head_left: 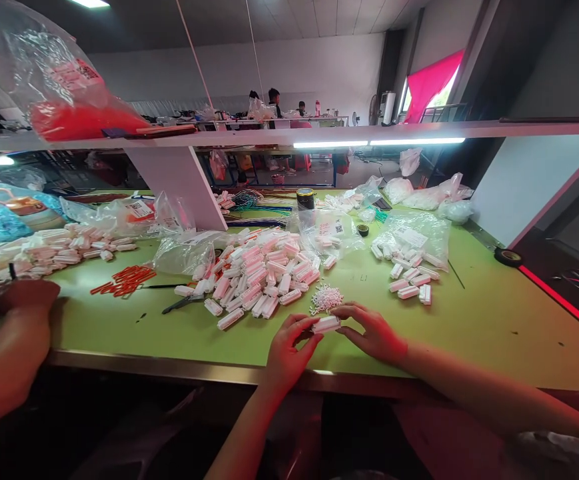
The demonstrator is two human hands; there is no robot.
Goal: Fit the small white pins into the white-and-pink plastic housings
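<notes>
Low in the centre of the frame, the left hand [289, 350] and the right hand [372, 333] pinch a small white connector block [326, 325] between their fingertips, just above the green table [469, 320]. Directly above it lies a small heap of tiny white pins [326, 298]. A large pile of white blocks [256, 273] spreads left of centre. At the left edge, another person's hand [24, 297] rests on the table.

Small white plastic block [326, 325] between left hand [289, 350] and right hand [373, 333] at near edge of green table [469, 320], heap of tiny white pellets [326, 297] just behind, pile of white blocks [256, 273] behind-left, orange strips [125, 280] farther left, clear plastic bag [412, 233] behind-right.
</notes>
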